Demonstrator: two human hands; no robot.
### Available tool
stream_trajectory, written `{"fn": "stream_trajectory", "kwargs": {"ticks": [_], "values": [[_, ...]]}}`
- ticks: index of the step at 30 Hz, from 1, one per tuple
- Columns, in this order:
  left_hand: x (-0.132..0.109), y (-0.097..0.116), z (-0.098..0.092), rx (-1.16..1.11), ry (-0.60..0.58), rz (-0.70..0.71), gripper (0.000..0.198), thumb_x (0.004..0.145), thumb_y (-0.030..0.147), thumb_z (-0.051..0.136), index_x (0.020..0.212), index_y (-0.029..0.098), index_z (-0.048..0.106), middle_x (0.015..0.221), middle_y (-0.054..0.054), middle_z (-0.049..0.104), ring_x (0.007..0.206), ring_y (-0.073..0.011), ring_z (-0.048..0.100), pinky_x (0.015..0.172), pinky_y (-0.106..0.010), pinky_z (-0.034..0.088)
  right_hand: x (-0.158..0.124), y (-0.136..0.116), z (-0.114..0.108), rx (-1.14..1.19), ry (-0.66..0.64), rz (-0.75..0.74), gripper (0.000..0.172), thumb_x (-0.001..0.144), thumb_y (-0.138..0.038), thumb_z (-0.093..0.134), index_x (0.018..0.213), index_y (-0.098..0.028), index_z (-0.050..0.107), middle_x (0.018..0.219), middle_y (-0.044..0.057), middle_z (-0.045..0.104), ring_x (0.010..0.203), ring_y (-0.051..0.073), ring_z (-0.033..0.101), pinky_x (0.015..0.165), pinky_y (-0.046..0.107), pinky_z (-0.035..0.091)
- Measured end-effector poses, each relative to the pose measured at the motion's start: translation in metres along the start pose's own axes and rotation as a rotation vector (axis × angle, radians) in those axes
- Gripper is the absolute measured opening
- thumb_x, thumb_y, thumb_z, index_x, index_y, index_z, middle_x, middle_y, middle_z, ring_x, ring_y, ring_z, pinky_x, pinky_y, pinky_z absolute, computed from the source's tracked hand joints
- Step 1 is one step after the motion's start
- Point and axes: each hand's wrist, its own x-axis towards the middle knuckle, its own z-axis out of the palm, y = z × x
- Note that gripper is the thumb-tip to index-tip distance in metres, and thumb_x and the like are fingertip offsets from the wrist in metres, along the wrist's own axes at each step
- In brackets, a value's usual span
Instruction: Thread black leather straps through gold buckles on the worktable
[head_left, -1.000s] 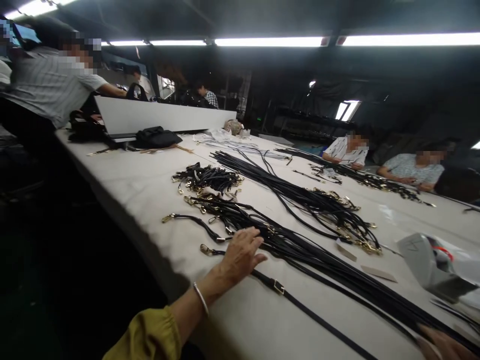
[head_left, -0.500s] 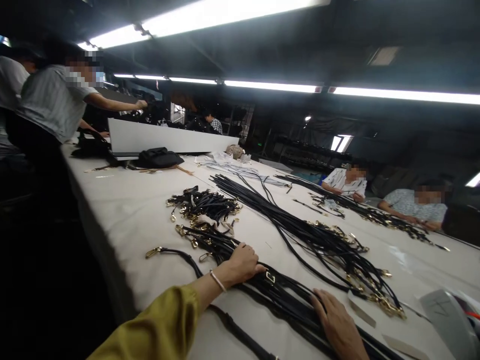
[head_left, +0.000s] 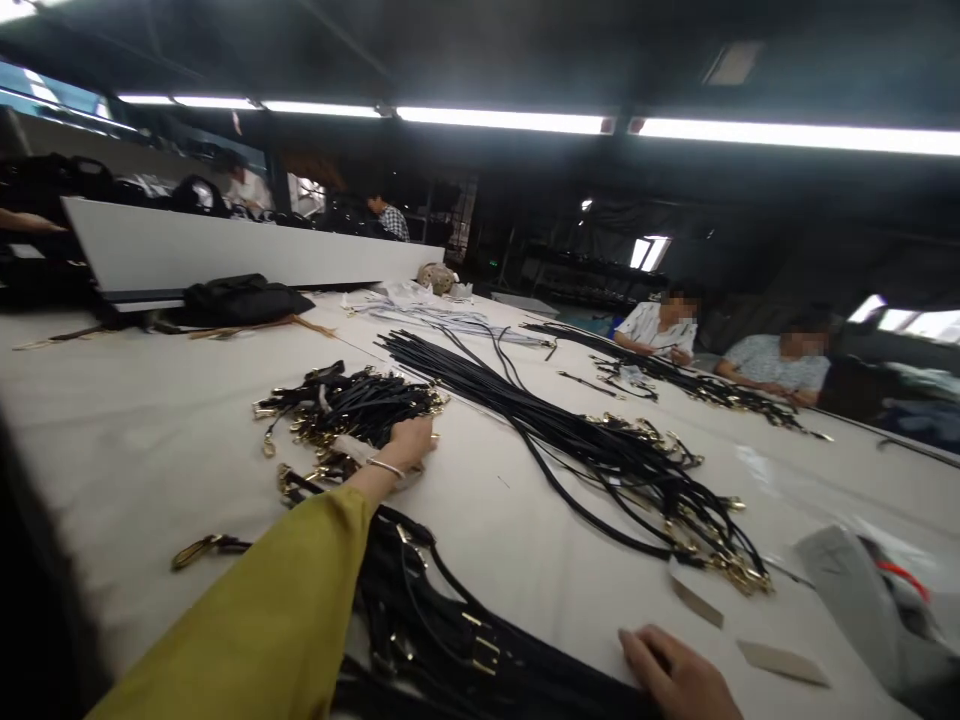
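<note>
Our left hand [head_left: 409, 447] closes its grip on gold-clasped black straps [head_left: 345, 408], bunched against tangling, while our right hand [head_left: 675, 675] lies open on the counter [head_left: 510, 545], well right of them.

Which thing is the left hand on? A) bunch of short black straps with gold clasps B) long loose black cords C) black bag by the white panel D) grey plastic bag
A: the left hand lies at the end of the bunch of short black straps with gold clasps.

The person's two hands, left hand [head_left: 401, 448] and right hand [head_left: 675, 675], are in view, with four heaps of black straps [head_left: 600, 480], two paper tags [head_left: 696, 598] near right, one black bag [head_left: 240, 300] far left, and two seated co-workers [head_left: 661, 328] far right.
</note>
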Motion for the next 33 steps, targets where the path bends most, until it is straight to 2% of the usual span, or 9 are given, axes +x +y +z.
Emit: {"fn": "stream_trajectory", "kwargs": {"ticks": [2,7,9,11,15,19,23,28,33], "values": [[0.009,-0.001,0.007,-0.1,0.007,0.01,0.032,0.094,0.034,0.059,0.118,0.014,0.058,0.119,-0.009,0.059,0.103,-0.0229,0.06,0.089,-0.044,0.052,0.023,-0.011,-0.012,-0.082,-0.004,0.074,0.04,0.092,-0.049,0.039,0.067,-0.029,0.064,0.069,0.0,0.07,0.067,0.022,0.067,0.065,0.033,0.056],[0.015,0.014,0.004,-0.456,0.135,0.106,0.011,0.085,0.021,0.066,0.093,0.015,0.063,0.117,-0.014,0.061,0.125,-0.0325,0.044,0.105,-0.052,0.031,0.088,-0.017,-0.005,-0.219,0.096,0.11,0.035,0.09,-0.018,0.041,0.12,-0.014,0.059,0.127,0.013,0.062,0.12,0.025,0.056,0.101,0.033,0.041],[0.018,0.025,-0.008,-0.659,0.189,0.132,0.009,0.081,0.019,0.069,0.085,0.018,0.061,0.116,-0.013,0.062,0.128,-0.0326,0.039,0.106,-0.048,0.028,0.102,-0.015,0.003,-0.258,0.093,0.131,0.034,0.088,-0.013,0.043,0.118,-0.011,0.06,0.124,0.017,0.063,0.119,0.027,0.056,0.098,0.035,0.041],[0.023,0.035,-0.023,-0.894,0.214,0.126,0.012,0.081,0.025,0.069,0.082,0.019,0.058,0.108,-0.009,0.065,0.121,-0.0291,0.048,0.101,-0.042,0.035,0.107,-0.013,0.008,-0.29,0.084,0.14,0.025,0.089,-0.014,0.045,0.105,-0.013,0.064,0.11,0.016,0.067,0.109,0.029,0.061,0.093,0.037,0.042],[0.03,0.047,-0.054,-1.385,0.203,0.061,0.023,0.089,0.036,0.06,0.079,0.017,0.051,0.078,-0.004,0.065,0.08,-0.0178,0.064,0.078,-0.031,0.049,0.103,-0.014,0.0,-0.303,0.054,0.139,0.015,0.089,-0.019,0.049,0.086,-0.018,0.063,0.096,0.013,0.069,0.098,0.03,0.064,0.088,0.041,0.041],[0.019,0.053,-0.077,-1.74,0.166,0.025,0.028,0.097,0.029,0.05,0.072,0.016,0.047,0.054,0.005,0.045,0.047,-0.0072,0.048,0.057,-0.021,0.046,0.099,-0.017,-0.018,-0.207,-0.006,0.211,0.02,0.088,-0.032,0.048,0.074,-0.023,0.059,0.073,0.009,0.069,0.075,0.031,0.066,0.069,0.041,0.044],[0.001,0.064,-0.096,-1.961,0.113,0.064,0.031,0.102,0.025,0.037,0.077,0.014,0.052,0.052,0.007,0.033,0.039,-0.0051,0.033,0.042,-0.015,0.032,0.103,-0.031,-0.042,-0.038,0.047,0.253,0.028,0.088,-0.043,0.043,0.081,-0.023,0.062,0.077,0.01,0.069,0.078,0.032,0.065,0.075,0.044,0.045],[-0.021,0.085,-0.108,-2.099,0.143,0.117,0.034,0.103,0.031,0.032,0.078,0.016,0.049,0.052,0.008,0.028,0.038,-0.0057,0.028,0.039,-0.015,0.025,0.098,-0.096,-0.069,0.288,0.121,0.167,0.037,0.078,-0.046,0.057,0.102,-0.019,0.063,0.105,0.015,0.067,0.104,0.035,0.059,0.09,0.048,0.042],[-0.067,0.117,-0.087,-2.065,0.247,0.21,0.028,0.098,0.041,0.044,0.084,0.017,0.049,0.054,0.008,0.031,0.039,-0.0058,0.026,0.04,-0.017,0.023,0.067,-0.204,-0.053,0.848,-0.112,0.065,0.056,0.078,-0.07,0.053,0.088,-0.017,0.066,0.081,0.009,0.07,0.068,0.022,0.066,0.064,0.036,0.054]]}}
